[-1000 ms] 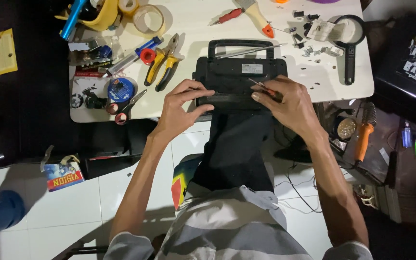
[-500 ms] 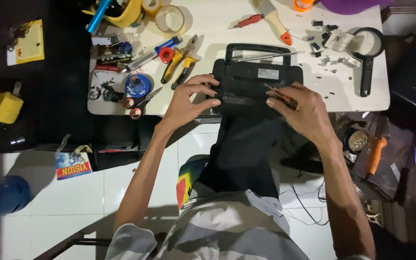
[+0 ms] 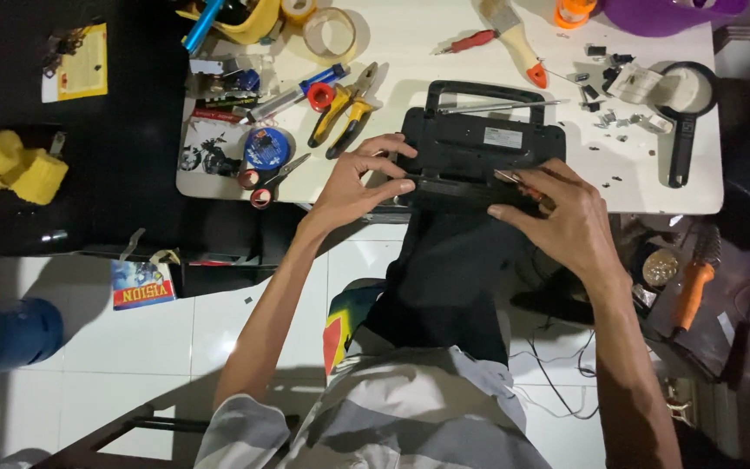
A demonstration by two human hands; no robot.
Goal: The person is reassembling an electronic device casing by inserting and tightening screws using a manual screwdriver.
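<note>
Head view: black radio (image 3: 479, 152) at near table edge.
Left hand (image 3: 362, 182): fingers grip radio's left side.
Right hand (image 3: 566, 217): holds screwdriver (image 3: 514, 180) against radio.

Bright overhead light falls on the white tabletop (image 3: 444, 52) beyond the hands, nearly washing it out. Tools there cast short, soft shadows. To either side of the hands the surroundings sink into near-black, grainy dimness. Focus stays fairly sharp centrally, softer toward the edges.
</note>
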